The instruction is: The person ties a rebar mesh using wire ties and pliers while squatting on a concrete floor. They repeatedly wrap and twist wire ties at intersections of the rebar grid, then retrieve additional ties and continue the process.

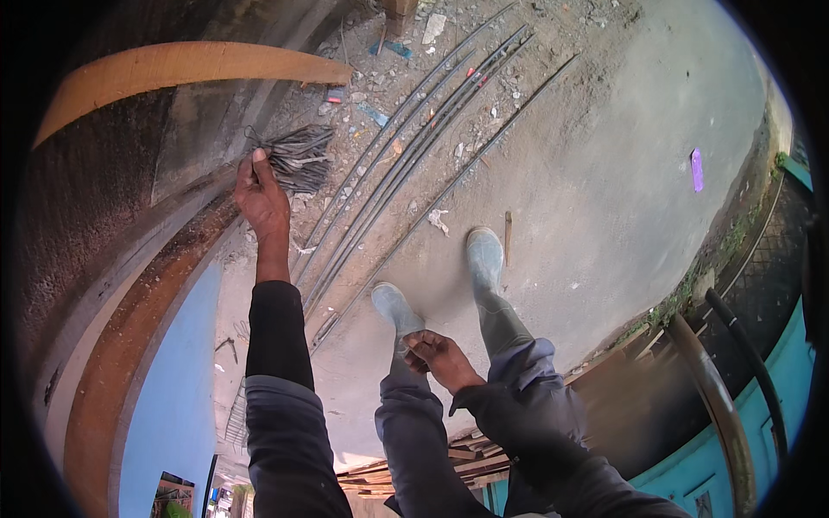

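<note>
At the upper left, my left hand (264,194) pinches the looped end of a bundle of thin dark tie wires (299,157), whose loose ends fan out to the right. My right hand (443,359) is in front of my legs, low in the middle, with thumb and fingers curled together; whether something thin lies between them cannot be told. Several long steel rebars (414,142) run diagonally over the rubble between the wire bundle and my rubber boots (486,252).
A curved-looking wooden board (194,63) juts in at the upper left, above a rough wall. Stacked timber strips (479,456) lie behind my legs. A thin wood stick (508,238) lies by my boot, and a purple strip (697,169) at the right. A pipe (712,401) stands lower right.
</note>
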Action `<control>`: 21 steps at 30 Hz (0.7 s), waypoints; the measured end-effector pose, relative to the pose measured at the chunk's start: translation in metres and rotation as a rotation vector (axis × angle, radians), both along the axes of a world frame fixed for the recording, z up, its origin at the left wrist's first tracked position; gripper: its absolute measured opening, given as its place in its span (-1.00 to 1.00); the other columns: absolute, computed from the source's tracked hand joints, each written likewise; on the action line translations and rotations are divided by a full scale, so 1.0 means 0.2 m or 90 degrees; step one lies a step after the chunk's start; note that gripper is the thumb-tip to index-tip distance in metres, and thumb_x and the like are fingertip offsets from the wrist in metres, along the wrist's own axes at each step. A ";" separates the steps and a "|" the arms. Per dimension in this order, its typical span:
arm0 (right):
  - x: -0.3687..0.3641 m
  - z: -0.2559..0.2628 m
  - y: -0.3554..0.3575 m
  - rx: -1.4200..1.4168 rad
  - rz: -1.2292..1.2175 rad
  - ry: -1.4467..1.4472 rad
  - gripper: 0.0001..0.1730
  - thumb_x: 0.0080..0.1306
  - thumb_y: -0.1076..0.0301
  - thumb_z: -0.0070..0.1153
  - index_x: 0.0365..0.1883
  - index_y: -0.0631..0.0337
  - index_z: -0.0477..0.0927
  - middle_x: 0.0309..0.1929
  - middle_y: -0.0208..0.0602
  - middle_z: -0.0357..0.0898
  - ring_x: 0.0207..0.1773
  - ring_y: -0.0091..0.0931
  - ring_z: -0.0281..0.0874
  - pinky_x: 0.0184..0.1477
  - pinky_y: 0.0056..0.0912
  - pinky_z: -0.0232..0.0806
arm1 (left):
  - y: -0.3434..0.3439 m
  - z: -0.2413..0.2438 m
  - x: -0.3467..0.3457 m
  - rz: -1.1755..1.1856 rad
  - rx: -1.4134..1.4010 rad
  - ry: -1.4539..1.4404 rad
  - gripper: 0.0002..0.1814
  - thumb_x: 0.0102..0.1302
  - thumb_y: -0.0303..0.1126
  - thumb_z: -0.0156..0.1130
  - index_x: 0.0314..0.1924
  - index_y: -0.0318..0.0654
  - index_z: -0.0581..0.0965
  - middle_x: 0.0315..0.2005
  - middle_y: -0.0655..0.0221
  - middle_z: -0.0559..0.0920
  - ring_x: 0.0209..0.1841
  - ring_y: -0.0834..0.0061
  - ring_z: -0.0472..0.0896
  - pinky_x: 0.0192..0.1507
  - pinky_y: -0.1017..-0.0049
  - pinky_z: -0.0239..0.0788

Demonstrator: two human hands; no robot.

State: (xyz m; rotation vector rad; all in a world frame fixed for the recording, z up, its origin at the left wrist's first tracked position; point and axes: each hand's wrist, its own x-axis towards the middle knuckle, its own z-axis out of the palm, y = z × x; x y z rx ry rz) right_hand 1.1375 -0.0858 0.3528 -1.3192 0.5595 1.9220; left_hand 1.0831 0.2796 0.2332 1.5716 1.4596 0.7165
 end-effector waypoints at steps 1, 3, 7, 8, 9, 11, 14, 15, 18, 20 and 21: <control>0.01 0.00 -0.01 -0.004 0.005 -0.009 -0.64 0.54 0.18 0.05 0.07 0.32 0.55 -0.33 -0.38 0.57 -0.31 -0.59 0.48 -0.19 -0.52 0.36 | -0.10 0.03 0.02 -0.006 -0.016 -0.017 -0.66 0.57 -0.19 0.15 -0.11 -0.39 0.62 -0.26 0.42 0.62 -0.20 0.61 0.47 -0.06 0.52 0.35; 0.01 -0.02 -0.02 -0.018 0.018 -0.037 -0.62 0.54 0.15 0.06 0.09 0.31 0.56 -0.31 -0.36 0.61 -0.30 -0.58 0.52 -0.17 -0.51 0.38 | -0.32 0.10 0.02 -0.037 -0.044 -0.035 -0.69 0.57 -0.22 0.16 -0.11 -0.38 0.62 -0.29 0.43 0.61 -0.20 0.61 0.47 -0.06 0.52 0.35; 0.02 -0.04 -0.05 -0.025 -0.007 -0.102 -0.61 0.54 0.12 0.06 0.08 0.28 0.58 -0.31 -0.33 0.64 -0.30 -0.56 0.58 -0.18 -0.49 0.41 | -0.79 0.13 -0.09 -0.125 -0.053 0.027 -0.74 0.52 -0.23 0.23 -0.12 -0.31 0.64 -0.28 0.28 0.67 -0.19 0.37 0.58 0.00 0.35 0.37; 0.03 -0.05 -0.06 -0.027 -0.021 -0.121 -0.61 0.54 0.11 0.06 0.07 0.28 0.58 -0.31 -0.32 0.64 -0.31 -0.56 0.58 -0.18 -0.49 0.41 | -0.89 0.16 -0.10 -0.142 -0.059 0.056 -0.73 0.51 -0.21 0.24 -0.13 -0.30 0.65 -0.27 0.25 0.68 -0.18 0.30 0.58 0.01 0.30 0.36; 0.04 -0.05 -0.07 -0.030 -0.038 -0.143 -0.61 0.54 0.11 0.06 0.06 0.28 0.59 -0.32 -0.32 0.64 -0.31 -0.56 0.58 -0.19 -0.48 0.42 | -0.98 0.19 -0.10 -0.139 -0.074 0.045 -0.73 0.51 -0.21 0.24 -0.13 -0.30 0.65 -0.27 0.25 0.68 -0.17 0.28 0.58 0.02 0.28 0.36; 0.05 -0.03 -0.09 -0.035 -0.054 -0.263 -0.61 0.56 0.10 0.05 0.01 0.29 0.61 -0.33 -0.31 0.63 -0.32 -0.55 0.58 -0.22 -0.48 0.41 | -1.13 0.25 -0.12 -0.124 -0.107 0.032 -0.72 0.50 -0.19 0.25 -0.13 -0.30 0.65 -0.26 0.25 0.68 -0.16 0.24 0.56 0.03 0.26 0.34; 0.06 -0.04 -0.12 -0.026 -0.021 -0.523 -0.67 0.56 0.16 0.05 0.00 0.28 0.61 -0.27 -0.27 0.63 -0.23 -0.49 0.58 -0.16 -0.39 0.40 | -1.32 0.29 -0.16 -0.105 -0.237 0.025 -0.72 0.51 -0.21 0.24 -0.11 -0.31 0.65 -0.26 0.24 0.68 -0.17 0.29 0.57 -0.01 0.31 0.37; 0.06 -0.06 -0.14 0.002 0.016 -0.637 -0.70 0.55 0.20 0.06 0.01 0.28 0.60 -0.22 -0.25 0.63 -0.16 -0.44 0.58 -0.09 -0.33 0.39 | -1.39 0.29 -0.16 -0.091 -0.282 0.009 -0.72 0.51 -0.21 0.24 -0.11 -0.32 0.65 -0.26 0.24 0.68 -0.17 0.30 0.57 -0.02 0.32 0.37; 0.11 -0.02 -0.11 0.094 0.277 -0.907 -0.75 0.48 0.33 0.11 0.04 0.25 0.59 -0.02 -0.17 0.59 0.09 -0.27 0.49 0.15 -0.16 0.29 | -1.65 0.23 -0.25 -0.065 -0.395 -0.021 -0.70 0.51 -0.21 0.23 -0.09 -0.35 0.65 -0.21 0.18 0.70 -0.15 0.29 0.62 -0.03 0.36 0.42; 0.14 -0.04 -0.10 0.152 0.415 -0.981 -0.67 0.42 0.35 0.12 0.13 0.15 0.59 0.21 -0.17 0.51 0.31 -0.11 0.33 0.39 0.05 0.05 | -1.82 0.20 -0.32 -0.051 -0.447 -0.015 -0.70 0.50 -0.20 0.24 -0.07 -0.32 0.67 -0.14 0.15 0.71 -0.10 0.22 0.65 0.02 0.31 0.43; 0.15 -0.09 -0.13 0.157 0.520 -0.985 -0.67 0.43 0.32 0.11 0.14 0.11 0.60 0.23 -0.19 0.51 0.32 -0.09 0.34 0.39 0.08 0.04 | -1.85 0.21 -0.34 -0.081 -0.427 0.013 -0.71 0.51 -0.22 0.22 -0.07 -0.34 0.67 -0.16 0.18 0.71 -0.12 0.28 0.64 0.01 0.36 0.43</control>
